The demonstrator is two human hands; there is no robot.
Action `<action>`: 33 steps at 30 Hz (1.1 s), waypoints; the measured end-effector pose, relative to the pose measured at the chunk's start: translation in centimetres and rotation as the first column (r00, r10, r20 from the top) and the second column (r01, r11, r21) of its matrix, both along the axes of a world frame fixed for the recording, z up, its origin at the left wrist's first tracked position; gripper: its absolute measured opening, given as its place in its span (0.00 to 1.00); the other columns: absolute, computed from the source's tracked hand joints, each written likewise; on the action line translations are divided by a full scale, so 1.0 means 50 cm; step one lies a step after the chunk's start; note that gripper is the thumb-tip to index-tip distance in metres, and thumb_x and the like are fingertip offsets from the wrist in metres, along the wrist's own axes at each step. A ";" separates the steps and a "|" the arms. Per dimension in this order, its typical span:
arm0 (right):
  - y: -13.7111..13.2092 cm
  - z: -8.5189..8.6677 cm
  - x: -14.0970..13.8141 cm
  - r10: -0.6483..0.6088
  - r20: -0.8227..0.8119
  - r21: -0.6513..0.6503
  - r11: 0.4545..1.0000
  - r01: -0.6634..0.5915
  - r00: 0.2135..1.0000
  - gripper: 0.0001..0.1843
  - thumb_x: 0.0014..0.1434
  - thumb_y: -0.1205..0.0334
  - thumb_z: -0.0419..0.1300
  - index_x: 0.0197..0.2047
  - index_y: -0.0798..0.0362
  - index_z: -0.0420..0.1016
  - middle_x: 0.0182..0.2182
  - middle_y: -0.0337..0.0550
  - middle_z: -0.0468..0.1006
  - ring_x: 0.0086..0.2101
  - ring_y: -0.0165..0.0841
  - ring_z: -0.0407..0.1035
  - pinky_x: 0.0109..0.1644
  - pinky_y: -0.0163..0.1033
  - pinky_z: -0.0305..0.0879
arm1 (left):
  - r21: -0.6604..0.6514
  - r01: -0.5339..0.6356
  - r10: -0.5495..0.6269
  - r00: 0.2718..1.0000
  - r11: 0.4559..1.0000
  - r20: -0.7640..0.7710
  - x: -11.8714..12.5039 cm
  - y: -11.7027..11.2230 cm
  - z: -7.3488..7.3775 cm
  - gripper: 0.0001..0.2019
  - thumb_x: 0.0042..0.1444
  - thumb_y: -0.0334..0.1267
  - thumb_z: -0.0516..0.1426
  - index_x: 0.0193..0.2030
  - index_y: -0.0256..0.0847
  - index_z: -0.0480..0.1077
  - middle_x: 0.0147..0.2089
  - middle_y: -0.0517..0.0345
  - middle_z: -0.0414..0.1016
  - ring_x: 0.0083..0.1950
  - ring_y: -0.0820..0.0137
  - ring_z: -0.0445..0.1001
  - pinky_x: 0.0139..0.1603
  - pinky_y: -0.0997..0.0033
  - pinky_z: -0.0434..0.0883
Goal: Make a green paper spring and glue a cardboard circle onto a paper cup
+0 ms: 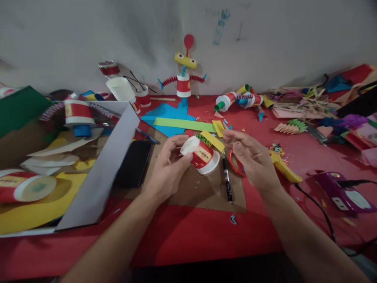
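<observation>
My left hand [171, 167] is closed around a small red and white paper cup [203, 155] tilted on its side above the cardboard. A green folded-paper spring [204, 139] shows at the cup's far side. My right hand [253, 159] hovers to the right of the cup, fingers loosely curled and apart, with nothing visible in them. Just beyond it are a yellow paper strip [213, 141] and red-handled scissors [232, 163], partly covered by the hand. A black pen [226, 181] lies between my hands on the brown cardboard [188, 196].
At left stands an open box [97, 169] holding cup figures and paper, beside a black phone [134, 163]. A cup figure [184, 84] stands by the wall. Right of my hands lie a yellow glue gun [284, 167] with a cord, a purple power unit [343, 192] and paper scraps.
</observation>
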State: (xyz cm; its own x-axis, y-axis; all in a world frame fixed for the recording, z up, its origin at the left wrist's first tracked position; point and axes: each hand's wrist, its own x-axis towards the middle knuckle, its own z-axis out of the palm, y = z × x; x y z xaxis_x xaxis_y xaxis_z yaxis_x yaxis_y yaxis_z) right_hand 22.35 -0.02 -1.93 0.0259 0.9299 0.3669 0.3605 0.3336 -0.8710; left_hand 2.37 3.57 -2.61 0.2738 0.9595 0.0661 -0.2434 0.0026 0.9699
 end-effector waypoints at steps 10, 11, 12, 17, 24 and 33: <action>-0.017 -0.019 -0.057 0.052 0.097 -0.007 0.999 -0.052 0.994 0.46 0.43 0.51 0.68 0.62 0.44 0.50 0.61 0.49 0.54 0.59 0.45 0.51 0.58 0.55 0.57 | -0.458 0.243 0.024 0.864 0.855 0.502 -0.005 0.005 -0.007 0.17 0.53 0.31 0.56 0.50 0.42 0.68 0.41 0.54 0.72 0.34 0.74 0.70 0.40 0.72 0.71; -0.019 -0.017 -0.058 0.023 0.117 0.014 1.000 -0.025 0.993 0.45 0.44 0.52 0.67 0.62 0.44 0.51 0.61 0.49 0.56 0.59 0.44 0.52 0.58 0.54 0.57 | -0.469 0.255 0.025 0.858 0.846 0.512 -0.003 0.004 -0.011 0.16 0.53 0.31 0.56 0.50 0.41 0.69 0.37 0.55 0.72 0.32 0.75 0.68 0.40 0.72 0.71; -0.020 -0.015 -0.058 -0.002 0.132 0.031 1.000 -0.002 0.991 0.43 0.45 0.52 0.67 0.61 0.44 0.52 0.59 0.49 0.57 0.58 0.44 0.53 0.58 0.54 0.58 | -0.478 0.265 0.025 0.855 0.838 0.518 -0.002 0.003 -0.015 0.16 0.53 0.31 0.56 0.50 0.41 0.69 0.35 0.56 0.71 0.30 0.76 0.67 0.40 0.71 0.71; -0.019 -0.004 -0.050 -0.073 0.196 0.082 0.995 0.058 0.978 0.39 0.43 0.53 0.68 0.57 0.46 0.59 0.53 0.49 0.63 0.54 0.44 0.58 0.56 0.54 0.59 | -0.479 0.279 0.011 0.856 0.832 0.517 0.000 0.003 -0.020 0.16 0.52 0.30 0.56 0.50 0.41 0.68 0.35 0.56 0.70 0.29 0.76 0.66 0.40 0.71 0.71; -0.020 0.000 -0.047 -0.096 0.218 0.075 0.994 0.082 0.971 0.39 0.40 0.52 0.69 0.55 0.47 0.62 0.51 0.49 0.66 0.51 0.44 0.61 0.54 0.53 0.61 | -0.462 0.286 -0.030 0.873 0.840 0.486 0.001 0.003 -0.025 0.17 0.53 0.32 0.56 0.51 0.43 0.68 0.39 0.55 0.71 0.30 0.76 0.67 0.41 0.71 0.70; -0.019 -0.001 -0.044 -0.095 0.241 0.086 0.993 0.076 0.966 0.38 0.40 0.51 0.69 0.54 0.48 0.63 0.50 0.49 0.66 0.50 0.44 0.62 0.53 0.53 0.61 | -0.463 0.264 -0.023 0.886 0.846 0.463 0.000 0.001 -0.022 0.17 0.53 0.32 0.56 0.50 0.42 0.68 0.40 0.54 0.71 0.31 0.75 0.68 0.37 0.73 0.70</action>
